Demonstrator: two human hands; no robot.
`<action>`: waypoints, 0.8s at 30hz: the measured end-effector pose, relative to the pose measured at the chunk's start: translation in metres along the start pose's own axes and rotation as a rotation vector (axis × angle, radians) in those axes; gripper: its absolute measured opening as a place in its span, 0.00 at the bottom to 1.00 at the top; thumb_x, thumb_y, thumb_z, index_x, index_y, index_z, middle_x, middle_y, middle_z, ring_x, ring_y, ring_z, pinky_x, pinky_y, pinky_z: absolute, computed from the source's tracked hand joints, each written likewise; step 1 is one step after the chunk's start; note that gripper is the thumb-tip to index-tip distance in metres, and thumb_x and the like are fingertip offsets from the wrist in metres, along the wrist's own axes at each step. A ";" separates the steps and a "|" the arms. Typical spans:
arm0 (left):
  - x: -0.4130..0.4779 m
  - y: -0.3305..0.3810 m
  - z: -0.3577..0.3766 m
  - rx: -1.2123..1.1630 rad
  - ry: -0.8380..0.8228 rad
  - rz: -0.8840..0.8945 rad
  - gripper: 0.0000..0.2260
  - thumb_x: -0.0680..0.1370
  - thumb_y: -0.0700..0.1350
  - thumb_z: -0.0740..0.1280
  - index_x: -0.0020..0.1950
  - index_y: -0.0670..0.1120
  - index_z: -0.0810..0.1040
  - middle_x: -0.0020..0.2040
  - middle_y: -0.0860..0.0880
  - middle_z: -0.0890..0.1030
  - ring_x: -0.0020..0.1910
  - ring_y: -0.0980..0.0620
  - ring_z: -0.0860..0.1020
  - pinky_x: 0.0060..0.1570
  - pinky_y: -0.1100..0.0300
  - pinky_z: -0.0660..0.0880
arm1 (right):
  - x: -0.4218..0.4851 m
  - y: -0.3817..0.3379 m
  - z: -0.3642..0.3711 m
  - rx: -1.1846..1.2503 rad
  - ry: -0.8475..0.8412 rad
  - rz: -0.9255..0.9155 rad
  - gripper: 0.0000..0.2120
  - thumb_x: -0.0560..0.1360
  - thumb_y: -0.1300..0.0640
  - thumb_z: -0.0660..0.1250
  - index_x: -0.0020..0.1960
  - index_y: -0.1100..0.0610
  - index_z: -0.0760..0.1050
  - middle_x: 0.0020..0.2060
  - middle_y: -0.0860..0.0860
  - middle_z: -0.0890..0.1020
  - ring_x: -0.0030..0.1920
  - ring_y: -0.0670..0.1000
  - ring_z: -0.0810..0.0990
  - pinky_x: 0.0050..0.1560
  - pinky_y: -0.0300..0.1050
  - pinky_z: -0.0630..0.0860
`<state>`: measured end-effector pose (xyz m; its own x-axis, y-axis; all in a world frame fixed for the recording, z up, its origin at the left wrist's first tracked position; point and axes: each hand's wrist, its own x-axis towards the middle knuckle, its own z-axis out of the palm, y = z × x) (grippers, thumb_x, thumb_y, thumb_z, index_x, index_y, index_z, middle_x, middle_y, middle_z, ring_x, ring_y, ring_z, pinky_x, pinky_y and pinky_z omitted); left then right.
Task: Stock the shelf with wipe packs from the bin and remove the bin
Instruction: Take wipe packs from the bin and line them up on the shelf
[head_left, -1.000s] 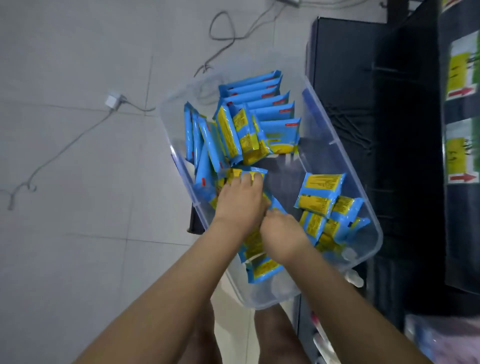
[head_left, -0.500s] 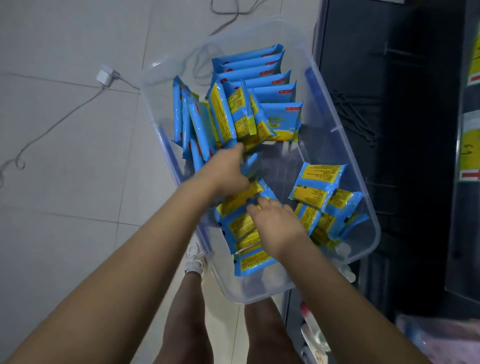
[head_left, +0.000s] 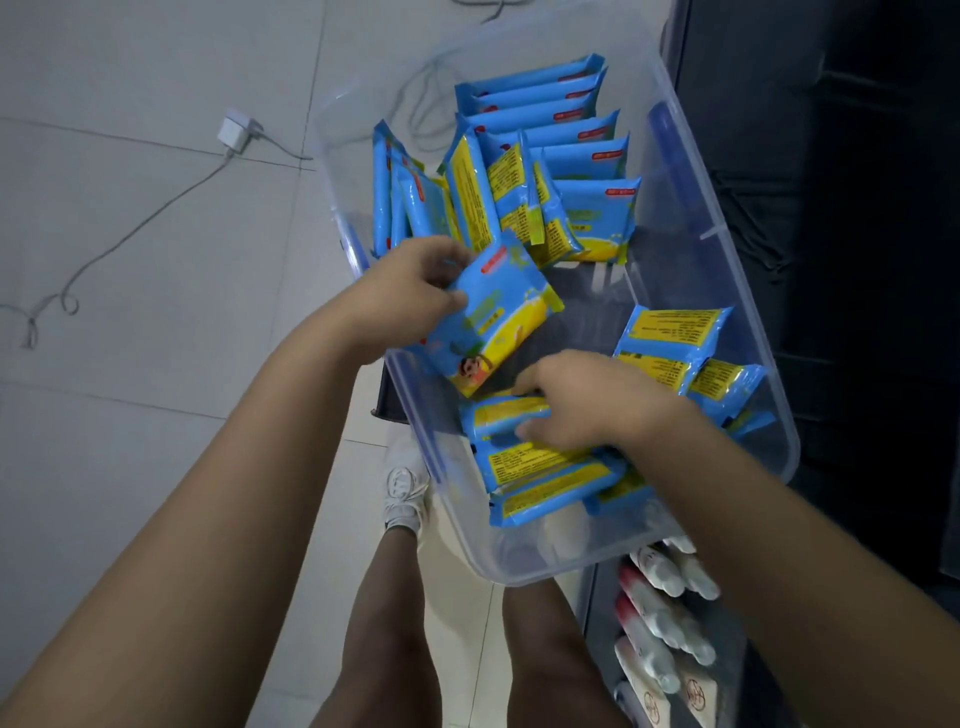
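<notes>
A clear plastic bin (head_left: 748, 270) sits in front of me, holding several blue and yellow wipe packs. My left hand (head_left: 410, 291) grips one wipe pack (head_left: 493, 317) and holds it lifted and tilted over the bin's left side. My right hand (head_left: 587, 400) is lower in the bin, its fingers curled round the top pack of a stack of wipe packs (head_left: 535, 462) near the front wall. More packs stand in a row (head_left: 550, 114) at the far end, and a small pile (head_left: 685, 353) lies at the right.
A dark shelf unit (head_left: 857, 208) stands to the right of the bin. White tubes (head_left: 670, 613) lie on a lower shelf at the bottom right. A white plug and grey cable (head_left: 234, 135) trail over the tiled floor at left. My legs and a white shoe (head_left: 405, 493) are below.
My left hand has picked up one pack and raised it with its front face showing. My right hand has shifted right onto the stack near the front wall.
</notes>
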<state>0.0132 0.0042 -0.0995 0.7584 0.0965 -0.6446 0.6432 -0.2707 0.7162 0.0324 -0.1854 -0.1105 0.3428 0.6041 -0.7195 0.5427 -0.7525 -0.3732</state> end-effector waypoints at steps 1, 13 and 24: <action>-0.003 0.001 -0.004 -0.046 0.032 0.004 0.12 0.78 0.34 0.63 0.59 0.47 0.74 0.50 0.50 0.79 0.46 0.54 0.79 0.44 0.54 0.80 | -0.002 0.004 -0.008 0.086 -0.043 0.031 0.17 0.73 0.44 0.66 0.56 0.53 0.78 0.50 0.51 0.81 0.52 0.54 0.79 0.50 0.50 0.76; -0.009 -0.005 -0.002 -0.017 0.104 0.044 0.13 0.79 0.36 0.62 0.63 0.46 0.73 0.56 0.47 0.79 0.55 0.47 0.79 0.48 0.47 0.80 | -0.001 0.026 -0.019 0.468 -0.258 0.245 0.24 0.63 0.36 0.73 0.42 0.57 0.78 0.37 0.55 0.81 0.36 0.54 0.77 0.40 0.48 0.71; -0.022 0.024 -0.008 0.301 0.078 0.193 0.15 0.78 0.37 0.64 0.63 0.48 0.75 0.50 0.47 0.75 0.44 0.51 0.72 0.44 0.61 0.70 | -0.042 -0.002 -0.048 0.094 0.080 0.068 0.10 0.66 0.57 0.74 0.43 0.51 0.74 0.40 0.50 0.77 0.44 0.53 0.77 0.44 0.48 0.76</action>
<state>0.0125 0.0033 -0.0660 0.8762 0.0855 -0.4742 0.4361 -0.5596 0.7048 0.0543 -0.1964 -0.0515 0.4387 0.5667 -0.6974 0.4429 -0.8116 -0.3809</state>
